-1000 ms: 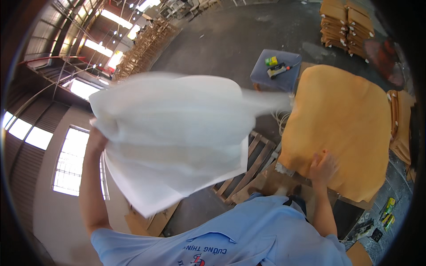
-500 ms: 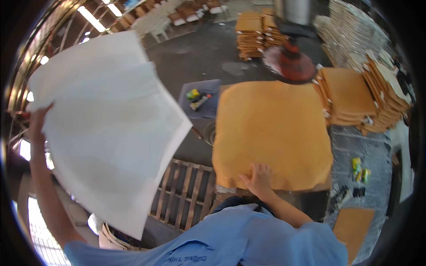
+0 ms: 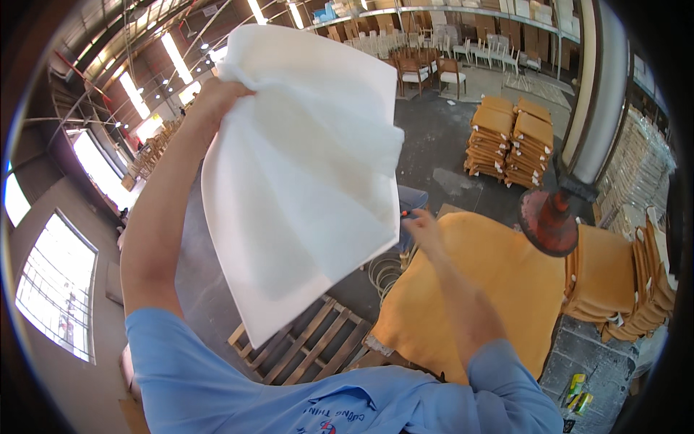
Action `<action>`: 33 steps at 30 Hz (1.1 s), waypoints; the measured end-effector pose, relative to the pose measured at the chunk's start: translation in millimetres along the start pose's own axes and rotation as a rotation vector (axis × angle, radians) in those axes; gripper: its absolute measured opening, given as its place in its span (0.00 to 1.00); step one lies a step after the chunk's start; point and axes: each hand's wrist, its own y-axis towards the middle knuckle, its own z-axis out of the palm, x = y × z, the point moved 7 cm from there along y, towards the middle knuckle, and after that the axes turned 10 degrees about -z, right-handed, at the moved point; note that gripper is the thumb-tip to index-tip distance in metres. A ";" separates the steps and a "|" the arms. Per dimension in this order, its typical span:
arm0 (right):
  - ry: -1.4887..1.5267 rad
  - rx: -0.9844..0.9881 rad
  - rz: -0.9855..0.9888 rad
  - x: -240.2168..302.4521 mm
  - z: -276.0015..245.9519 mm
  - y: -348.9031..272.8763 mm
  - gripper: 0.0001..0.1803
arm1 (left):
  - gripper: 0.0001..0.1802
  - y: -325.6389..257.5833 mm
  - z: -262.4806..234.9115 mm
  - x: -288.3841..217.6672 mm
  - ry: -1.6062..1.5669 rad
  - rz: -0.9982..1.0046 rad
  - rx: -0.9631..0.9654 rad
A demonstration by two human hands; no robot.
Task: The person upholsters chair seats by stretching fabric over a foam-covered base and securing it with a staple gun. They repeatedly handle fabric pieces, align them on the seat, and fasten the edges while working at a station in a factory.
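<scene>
head view: we see the left hand (image 3: pixel 221 97) pinching the white sheet (image 3: pixel 311 159) near its top left; the sheet hangs below and right of that hand. we see the right hand (image 3: pixel 424 228), fingers bent, just beside the sheet's right edge, at a red-tipped item (image 3: pixel 406 213); we can't tell if it's gripped. tan piece (image 3: pixel 481 278) lies below-right, under the forearm.

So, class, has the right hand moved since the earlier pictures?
Yes: the right hand has gone from the tan sheet toward the blue stool, forward and left.
</scene>
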 end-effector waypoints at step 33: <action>-0.029 0.018 -0.503 220.2 141.4 8.0 0.31 | 0.45 73.4 70.7 -19.2 0.144 0.157 -0.031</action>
